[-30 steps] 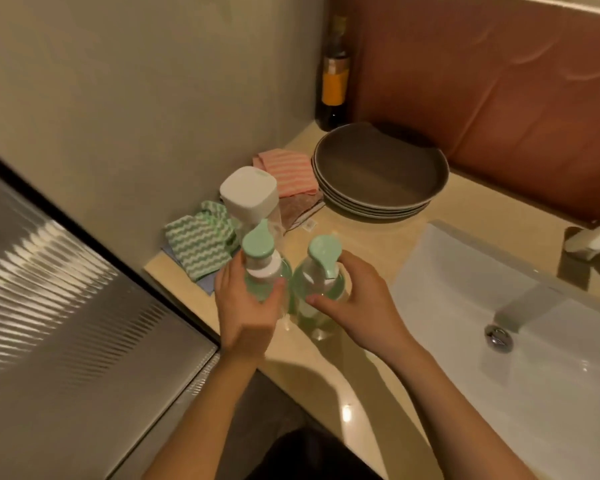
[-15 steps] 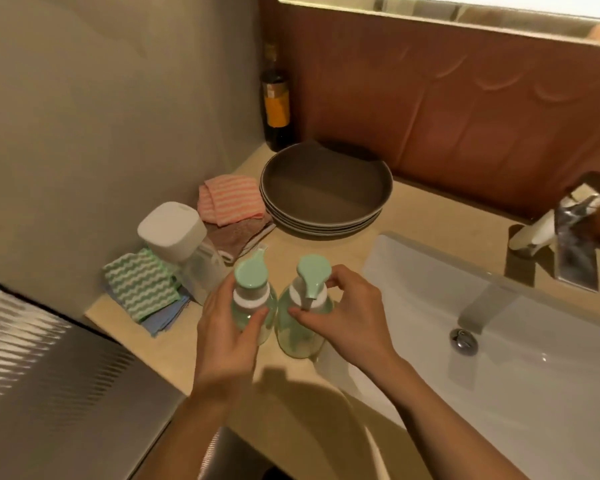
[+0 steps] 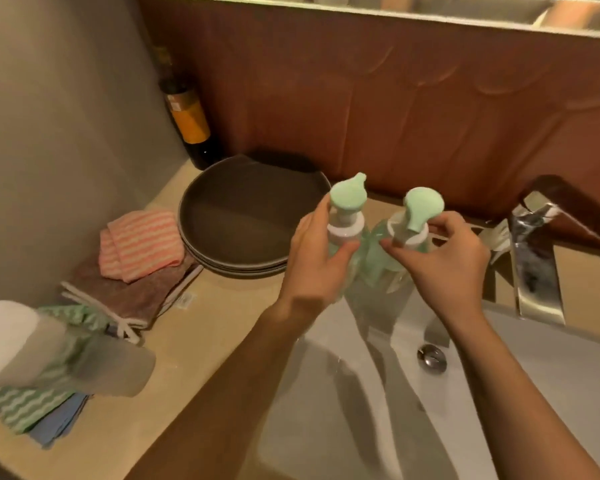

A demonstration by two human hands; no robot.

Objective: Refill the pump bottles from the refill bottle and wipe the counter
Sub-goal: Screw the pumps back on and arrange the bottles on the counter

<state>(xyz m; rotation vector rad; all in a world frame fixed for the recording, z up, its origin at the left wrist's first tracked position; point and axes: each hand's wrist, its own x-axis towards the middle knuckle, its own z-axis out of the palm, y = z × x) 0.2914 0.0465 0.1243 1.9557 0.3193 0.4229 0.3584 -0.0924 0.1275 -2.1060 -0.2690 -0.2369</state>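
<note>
We see the left hand's fingers [image 3: 342, 252] curled round the body of the left pump bottle [image 3: 346, 211], the thumb pressed just under its white collar. The right hand's fingertips [image 3: 390, 242] pinch the collar of the right pump bottle [image 3: 418, 213] beneath its mint-green pump head. The left hand [image 3: 310, 261] and right hand [image 3: 445, 266] hold the two bottles side by side over the back of the sink basin [image 3: 326, 417], between the stack of brown plates [image 3: 243, 216] and the faucet [image 3: 534, 261]. The white-capped refill bottle [image 3: 32, 348], blurred, is well apart at the counter's [image 3: 205, 327] left end, by the green zigzag cloth [image 3: 20, 405]. A pink striped cloth [image 3: 142, 242] lies on a brown one [image 3: 136, 297].
</note>
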